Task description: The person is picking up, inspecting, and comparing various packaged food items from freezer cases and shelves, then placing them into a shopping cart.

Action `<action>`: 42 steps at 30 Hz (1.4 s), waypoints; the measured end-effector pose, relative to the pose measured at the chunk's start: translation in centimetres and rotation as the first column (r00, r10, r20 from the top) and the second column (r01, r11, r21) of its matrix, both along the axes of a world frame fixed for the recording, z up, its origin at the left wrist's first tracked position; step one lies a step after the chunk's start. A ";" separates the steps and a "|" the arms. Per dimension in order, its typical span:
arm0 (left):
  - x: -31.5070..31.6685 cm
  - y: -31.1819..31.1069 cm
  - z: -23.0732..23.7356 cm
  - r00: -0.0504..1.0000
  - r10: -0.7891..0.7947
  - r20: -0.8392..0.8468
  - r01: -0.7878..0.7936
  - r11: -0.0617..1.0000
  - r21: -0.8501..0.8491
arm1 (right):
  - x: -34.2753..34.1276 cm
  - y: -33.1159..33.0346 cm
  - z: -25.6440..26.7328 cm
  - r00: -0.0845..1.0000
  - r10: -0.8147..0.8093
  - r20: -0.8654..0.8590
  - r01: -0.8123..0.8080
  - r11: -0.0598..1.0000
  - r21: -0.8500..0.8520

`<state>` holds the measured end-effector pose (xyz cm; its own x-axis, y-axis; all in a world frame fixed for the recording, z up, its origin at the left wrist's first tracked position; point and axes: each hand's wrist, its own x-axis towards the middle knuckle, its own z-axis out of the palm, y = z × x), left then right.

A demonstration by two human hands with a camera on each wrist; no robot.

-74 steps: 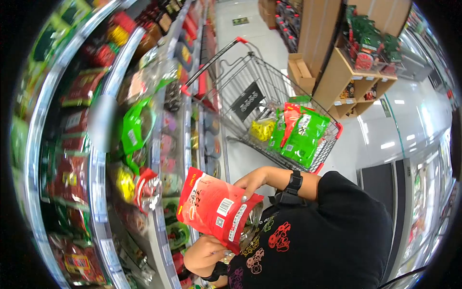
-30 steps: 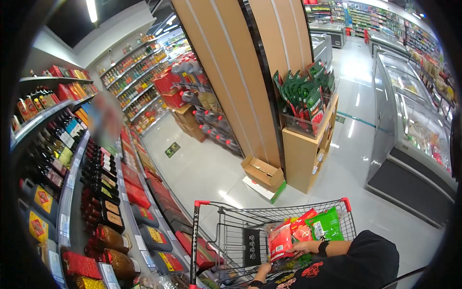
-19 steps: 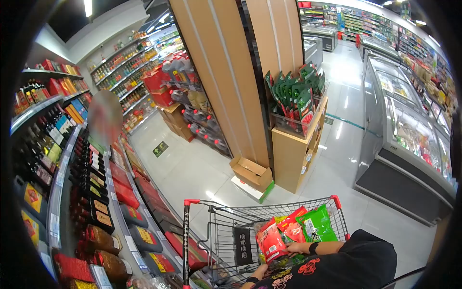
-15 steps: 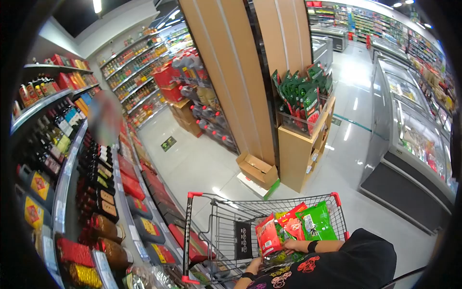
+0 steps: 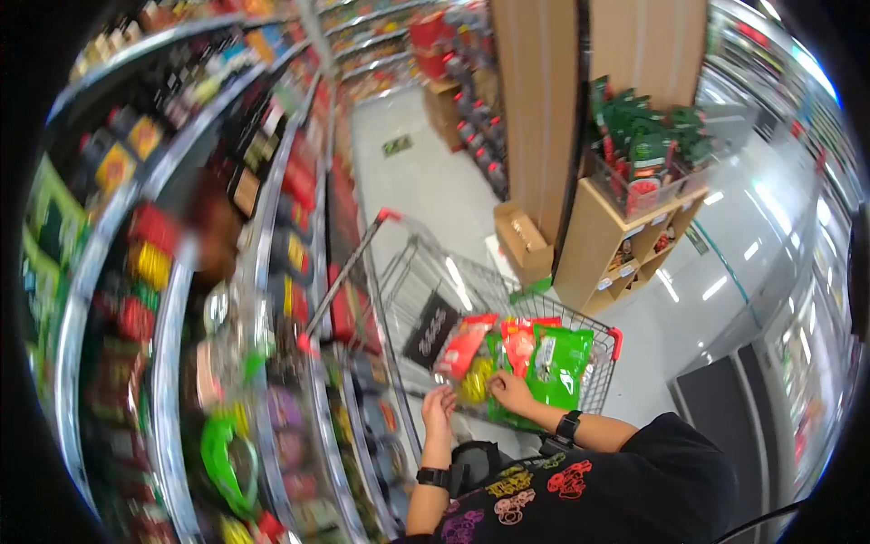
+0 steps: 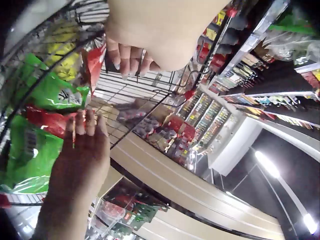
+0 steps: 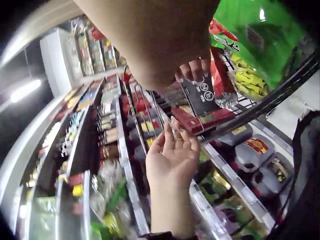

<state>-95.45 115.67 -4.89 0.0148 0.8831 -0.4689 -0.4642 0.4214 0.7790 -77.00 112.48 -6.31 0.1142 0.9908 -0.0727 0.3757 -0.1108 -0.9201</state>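
In the head view, a red package [image 5: 465, 346] lies in the wire cart [image 5: 598, 335] beside a yellow package [image 5: 476, 381], another red one [image 5: 523, 343] and a green bag [image 5: 560, 364]. My left hand [image 5: 439, 410] is by the cart's near side, empty, palm turned up and fingers loosely bent; the right wrist view shows this left hand [image 7: 172, 162] too. My right hand [image 5: 513, 392] hovers near the yellow package, fingers loosely bent, nothing visibly held. In the left wrist view, the right hand [image 6: 82, 152] has its fingers extended in front of the bags.
Stocked shelves [image 5: 186, 317] run along the left, close to the cart. Beyond the cart are an open cardboard box [image 5: 523, 243], a wide pillar [image 5: 536, 109] and a wooden stand [image 5: 589, 240] holding green packages. A dark cabinet [image 5: 716, 408] stands at the right.
Both hands have let go of the red package, which now rests in the cart, and have drawn apart. The head view has swung toward the shelves on the left.
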 end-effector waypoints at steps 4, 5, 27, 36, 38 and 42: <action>-1.3 -9.4 -1.4 0.970 0.184 -0.158 -0.209 0.965 -0.159 | -1.7 -3.9 1.5 0.980 0.200 0.014 -0.199 0.979 -0.048; -1.6 -11.4 -1.6 0.965 0.202 -0.167 -0.227 0.963 -0.147 | -2.4 -4.4 -0.2 0.962 0.274 -0.004 -0.274 0.960 -0.050; -25.9 -45.4 23.2 -0.338 0.636 -0.694 -0.459 0.532 0.711 | -35.6 -24.0 17.7 0.227 0.974 -0.025 -0.870 0.214 0.444; -39.5 -59.7 21.4 -0.604 -0.051 -0.796 -0.650 0.609 0.454 | -44.9 -34.3 21.6 0.227 0.915 0.332 -0.728 -0.067 0.683; -42.0 -60.5 21.0 -0.493 -0.166 -0.854 -0.747 0.583 0.319 | -45.9 -35.4 21.6 0.229 0.892 0.391 -0.709 -0.122 0.695; -44.7 -60.6 20.1 -0.298 -0.008 -0.955 -0.728 0.649 0.222 | -47.5 -36.6 21.4 0.258 0.843 0.472 -0.711 -0.165 0.684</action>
